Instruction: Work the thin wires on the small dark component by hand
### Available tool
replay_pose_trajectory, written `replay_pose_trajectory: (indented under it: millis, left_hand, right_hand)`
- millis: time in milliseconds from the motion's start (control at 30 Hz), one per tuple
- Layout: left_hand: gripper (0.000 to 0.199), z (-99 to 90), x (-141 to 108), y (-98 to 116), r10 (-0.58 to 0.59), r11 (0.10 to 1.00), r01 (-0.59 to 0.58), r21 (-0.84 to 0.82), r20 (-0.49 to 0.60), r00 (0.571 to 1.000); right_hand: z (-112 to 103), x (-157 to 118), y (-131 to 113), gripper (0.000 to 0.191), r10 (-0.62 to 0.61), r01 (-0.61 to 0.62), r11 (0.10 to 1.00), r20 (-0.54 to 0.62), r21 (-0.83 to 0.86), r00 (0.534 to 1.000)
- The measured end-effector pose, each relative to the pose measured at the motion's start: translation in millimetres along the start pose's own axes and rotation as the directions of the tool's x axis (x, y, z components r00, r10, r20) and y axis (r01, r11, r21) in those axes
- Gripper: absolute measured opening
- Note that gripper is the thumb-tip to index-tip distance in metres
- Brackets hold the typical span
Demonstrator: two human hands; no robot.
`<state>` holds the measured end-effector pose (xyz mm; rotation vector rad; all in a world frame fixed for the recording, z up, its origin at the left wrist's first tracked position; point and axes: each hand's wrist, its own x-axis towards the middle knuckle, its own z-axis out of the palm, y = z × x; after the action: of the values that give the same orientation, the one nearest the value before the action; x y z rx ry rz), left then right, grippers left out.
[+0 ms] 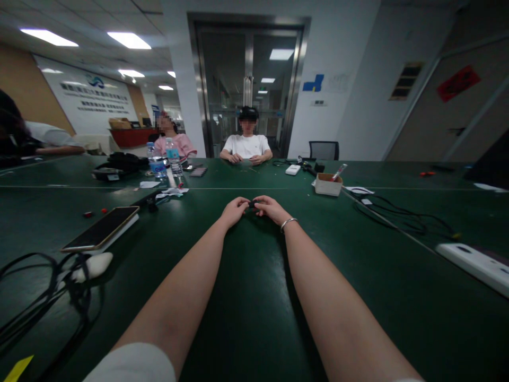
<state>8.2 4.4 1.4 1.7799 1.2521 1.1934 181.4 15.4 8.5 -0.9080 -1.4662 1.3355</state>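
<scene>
Both my arms reach forward over the green table point(254, 297). Between my fingertips is a small black object point(252, 203), too small to tell its kind. My left hand point(235, 211) pinches it from the left side. From the right, my right hand point(272, 209) grips it too, with a silver bangle on that wrist. The fingers of both hands are closed around the object, which partly hides it. The hands are just above or on the tabletop; I cannot tell which.
A phone point(102, 228) and tangled black cables point(75, 286) lie at left. Water bottles point(174, 158) and a black bag point(119, 165) stand farther back. A small box point(328, 184), more cables point(401, 215) and a white power strip point(475, 265) are at right. People sit across the table.
</scene>
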Motion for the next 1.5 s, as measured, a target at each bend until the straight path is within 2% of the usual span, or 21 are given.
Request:
replay_pose_trajectory:
  millis: [233,467,733,967,1233,1500]
  left_hand:
    - [0.025,-0.5,0.0,3.7,-0.064,0.996,0.065,-0.062,0.017,0.998]
    - [0.021,0.6,-2.8,8.6,-0.056,0.996,0.056,-0.065,0.003,0.998]
    - [0.018,1.1,-1.2,3.0,-0.054,0.992,0.052,-0.111,-0.015,0.998]
    - [0.02,-0.1,-0.7,-0.7,0.016,0.999,-0.018,-0.039,-0.044,0.999]
    - [0.015,1.1,-0.9,3.2,-0.045,0.992,0.04,-0.116,-0.038,0.998]
    - [0.014,0.5,-2.9,5.4,-0.044,0.995,0.042,-0.091,-0.022,0.999]
  right_hand:
    - [-0.5,-0.8,-0.6,0.014,-0.009,0.009,1.0,0.003,-0.014,1.0]
    - [0.4,-1.8,-1.4,0.015,-0.006,0.006,1.0,-0.006,-0.012,1.0]
    - [-1.4,-0.4,1.1,0.015,-0.005,0.005,1.0,-0.004,-0.01,1.0]
    - [-3.0,1.5,3.6,0.016,-0.015,0.015,1.0,-0.006,-0.011,1.0]
    - [-1.3,-0.8,0.6,0.013,-0.013,0.014,1.0,-0.02,0.007,1.0]
    - [0.7,-4.0,-2.1,0.014,-0.003,0.002,1.0,-0.027,-0.005,1.0]
